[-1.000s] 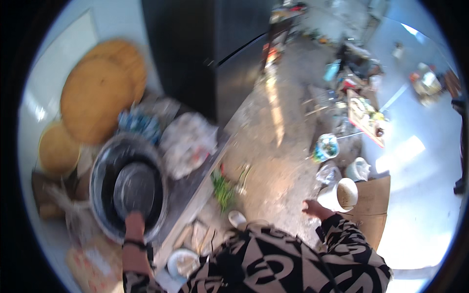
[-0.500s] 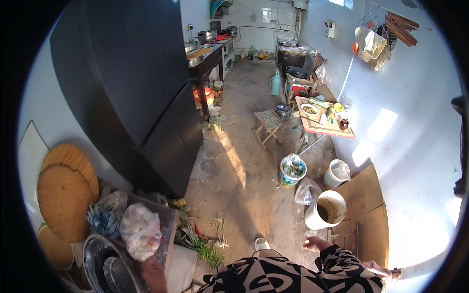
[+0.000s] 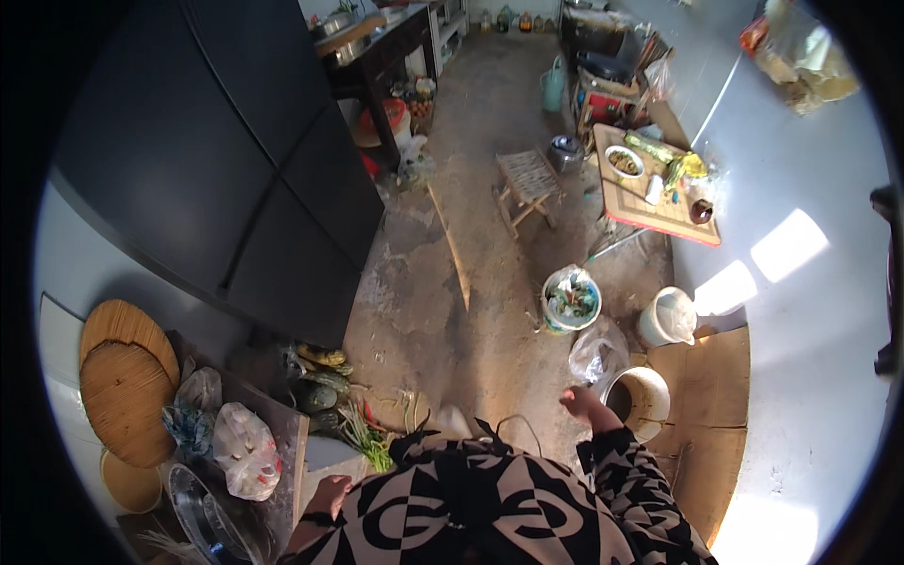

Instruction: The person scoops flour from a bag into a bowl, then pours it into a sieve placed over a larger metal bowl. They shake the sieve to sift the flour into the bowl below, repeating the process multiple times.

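Observation:
My left hand [image 3: 329, 492] hangs by my side next to the edge of a low wooden table [image 3: 294, 443], with nothing visible in it. My right hand [image 3: 580, 403] is out in front at waist height, fingers curled, just left of a white bucket [image 3: 640, 399] and below a clear plastic bag [image 3: 597, 350] on the floor. I cannot see anything held in it. My black-and-white patterned top [image 3: 490, 508] fills the lower middle.
A large black cabinet [image 3: 217, 169] stands at left. Round woven trays [image 3: 122, 377], tied plastic bags [image 3: 243, 450] and metal bowls [image 3: 202, 518] lie on the left table. Ahead are a bucket of scraps [image 3: 571, 299], a white jug [image 3: 667, 318], a wooden stool [image 3: 527, 184] and a cutting board table [image 3: 650, 184].
My left hand has come off the metal bowl on the table and dropped to my side. The view has swung up from the table toward the room and floor ahead.

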{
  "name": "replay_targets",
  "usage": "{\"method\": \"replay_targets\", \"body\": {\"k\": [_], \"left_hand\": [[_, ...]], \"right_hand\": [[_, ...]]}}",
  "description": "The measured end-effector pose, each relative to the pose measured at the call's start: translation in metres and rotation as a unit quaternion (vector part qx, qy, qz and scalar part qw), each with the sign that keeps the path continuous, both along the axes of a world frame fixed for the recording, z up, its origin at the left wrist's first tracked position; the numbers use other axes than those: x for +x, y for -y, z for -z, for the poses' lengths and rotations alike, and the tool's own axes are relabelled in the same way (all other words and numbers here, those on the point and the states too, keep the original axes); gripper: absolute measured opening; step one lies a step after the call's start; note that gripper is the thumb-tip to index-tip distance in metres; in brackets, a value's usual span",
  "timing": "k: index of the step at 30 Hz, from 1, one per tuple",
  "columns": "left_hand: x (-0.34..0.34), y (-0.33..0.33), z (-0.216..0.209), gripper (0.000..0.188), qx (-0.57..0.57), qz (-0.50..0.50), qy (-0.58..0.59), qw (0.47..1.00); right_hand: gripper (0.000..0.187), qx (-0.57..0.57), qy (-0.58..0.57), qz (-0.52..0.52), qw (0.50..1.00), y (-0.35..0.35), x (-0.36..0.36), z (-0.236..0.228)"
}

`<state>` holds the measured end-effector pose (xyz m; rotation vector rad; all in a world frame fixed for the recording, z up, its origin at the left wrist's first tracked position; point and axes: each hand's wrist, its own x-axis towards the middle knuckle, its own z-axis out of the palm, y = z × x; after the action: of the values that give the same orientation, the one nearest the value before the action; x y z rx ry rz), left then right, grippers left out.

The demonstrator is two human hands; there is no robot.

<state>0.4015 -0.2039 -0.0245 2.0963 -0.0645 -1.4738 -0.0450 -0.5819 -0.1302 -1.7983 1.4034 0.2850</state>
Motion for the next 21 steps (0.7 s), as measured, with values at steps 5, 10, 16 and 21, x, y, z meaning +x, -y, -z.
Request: {"method": "replay_targets", "body": {"k": [5,10,16,21], "left_hand": [[0.049,0.056,0.021,0.024,0.088,-0.009,-0.020,0.996],[0.108,0.180,0.088,0.020,0.084,0.039,0.042,0.995],[0.197,0.442,0.078,0.034,-0.036,0.462,0.201,0.863],[0.239,0.634,0.055,0.030,-0.176,0.388,0.262,0.866]], "right_hand": [[0.041,0.051,0.070,0.040,0.995,0.070,0.046,-0.001],[0.044,0.000,-0.015,0.120,0.993,0.150,0.040,0.025],[0.032,0.096,0.004,0.361,0.928,0.197,0.027,0.049],[0.017,0.130,0.035,0.384,0.914,0.247,0.057,0.052]]}}
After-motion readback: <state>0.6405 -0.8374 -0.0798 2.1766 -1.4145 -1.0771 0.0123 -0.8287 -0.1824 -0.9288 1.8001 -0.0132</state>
